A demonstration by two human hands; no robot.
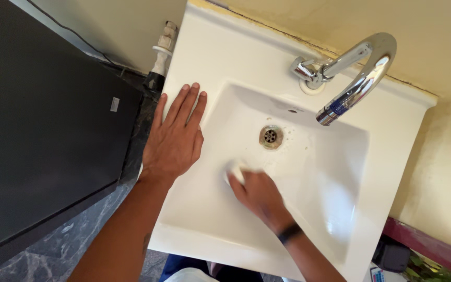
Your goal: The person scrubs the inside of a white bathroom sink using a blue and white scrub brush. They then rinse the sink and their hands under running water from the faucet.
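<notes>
White ceramic sink (392,156) is mid-scrub: the right hand (259,196) grips a blurred pale sponge (235,169) against the basin floor near the drain (271,136). The left hand (176,136) lies flat, fingers spread, on the rim. Next probably calls for firm strokes toward the drain.

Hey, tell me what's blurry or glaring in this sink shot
Head view: the right hand and the white pad under its fingers are motion-blurred; the left hand, flat on the sink rim, is sharp; bright highlights streak the chrome faucet; a soft sheen lies low in the basin.
</notes>
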